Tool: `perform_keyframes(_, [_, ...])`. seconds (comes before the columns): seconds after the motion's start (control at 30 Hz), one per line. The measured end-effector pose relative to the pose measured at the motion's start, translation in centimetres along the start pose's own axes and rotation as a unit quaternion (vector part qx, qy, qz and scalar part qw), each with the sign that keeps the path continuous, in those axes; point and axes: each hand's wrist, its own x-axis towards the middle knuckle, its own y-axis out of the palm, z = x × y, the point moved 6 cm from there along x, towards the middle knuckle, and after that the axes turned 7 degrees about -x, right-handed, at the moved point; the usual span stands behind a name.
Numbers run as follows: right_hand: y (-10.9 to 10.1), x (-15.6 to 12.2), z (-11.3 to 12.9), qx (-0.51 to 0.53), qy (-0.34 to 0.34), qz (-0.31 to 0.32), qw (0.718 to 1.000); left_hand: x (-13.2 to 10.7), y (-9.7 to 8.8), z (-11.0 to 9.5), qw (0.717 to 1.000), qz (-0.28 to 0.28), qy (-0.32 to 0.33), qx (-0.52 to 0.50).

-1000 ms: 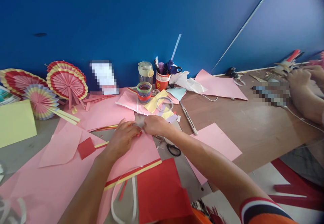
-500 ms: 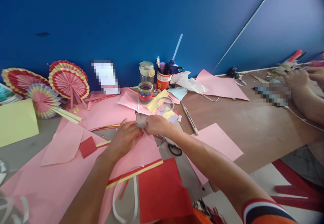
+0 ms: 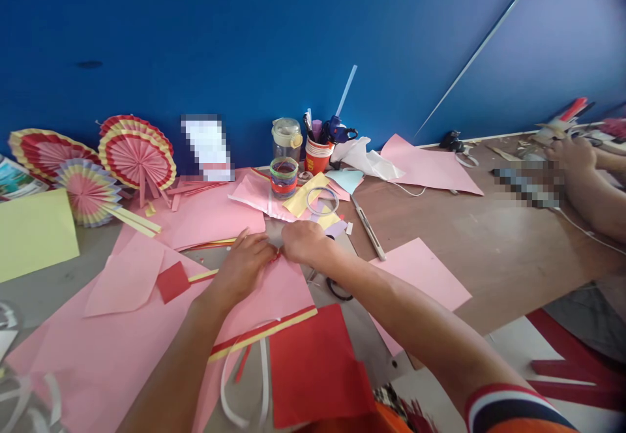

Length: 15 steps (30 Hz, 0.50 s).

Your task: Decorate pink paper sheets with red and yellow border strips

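My left hand (image 3: pixel 242 265) and my right hand (image 3: pixel 306 242) meet at the far edge of a pink paper sheet (image 3: pixel 264 293) edged with red and yellow strips (image 3: pixel 261 333). Both hands have their fingers curled and pinched together on that edge, where a bit of red shows between them. Black-handled scissors (image 3: pixel 335 287) lie just under my right wrist. A red paper sheet (image 3: pixel 313 368) lies close to me, beside a loose white strip (image 3: pixel 244 387).
Folded paper fans (image 3: pixel 137 156) stand at the left, near a yellow sheet (image 3: pixel 34 234). A jar (image 3: pixel 283 177), a bottle (image 3: pixel 287 139) and a red cup of tools (image 3: pixel 319 152) sit by the blue wall. A craft knife (image 3: pixel 368 227) and pink sheets (image 3: pixel 423 167) lie right. Another person's hand (image 3: pixel 577 159) works at far right.
The view has shifted slightly; my two hands stay pinched together on the pink sheet's edge, with my right hand drawn a little closer to my left.
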Motion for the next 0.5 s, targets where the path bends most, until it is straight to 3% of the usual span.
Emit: perform_keyframes(0.5, [-0.08,0.16,0.21,-0.015,0.031,-0.013,0.999,-0.02,0.03,-0.33,1.0,0.01,0.009,0.011])
